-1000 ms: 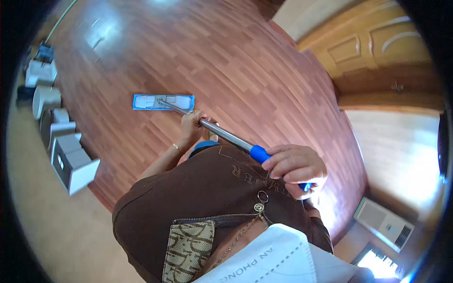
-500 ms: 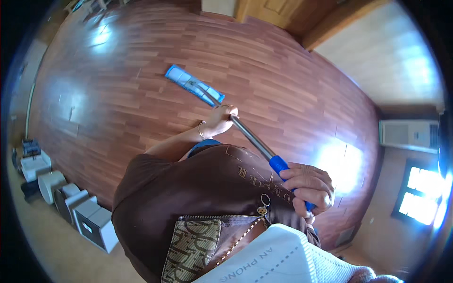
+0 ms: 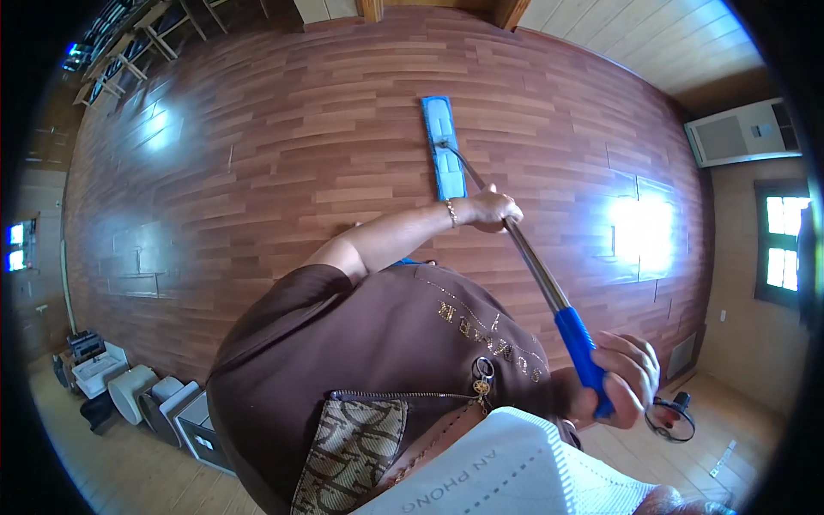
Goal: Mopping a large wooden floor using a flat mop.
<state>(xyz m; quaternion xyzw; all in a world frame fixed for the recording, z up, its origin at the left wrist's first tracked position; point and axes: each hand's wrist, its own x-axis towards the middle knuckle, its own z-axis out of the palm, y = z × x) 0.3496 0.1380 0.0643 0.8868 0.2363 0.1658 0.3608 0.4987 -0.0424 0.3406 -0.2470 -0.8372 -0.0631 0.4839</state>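
A flat mop [image 3: 440, 120] with a light blue rectangular head lies flat on the wooden floor ahead of me, its long side running nearly straight away from me. From the middle of the head, its metal pole [image 3: 538, 268] slants back toward my right side. My left hand [image 3: 494, 209], with a bracelet at the wrist, is wrapped round the lower part of the pole. Around the blue grip [image 3: 577, 339] at the upper end my right hand [image 3: 627, 378] is closed, its fingers curled over the end.
Several white and grey box-like appliances [image 3: 133, 395] line the left side. Wooden chairs or tables [image 3: 146, 51] stand at the far left. A white air conditioner [image 3: 742, 136] is by the right wall, near a window [image 3: 782, 243]. A dark round object [image 3: 671, 419] sits at the lower right.
The mop head has swung to the right and turned from a slant to nearly straight ahead. Both hands have shifted right with the pole, the right one also lower. My view has turned too.
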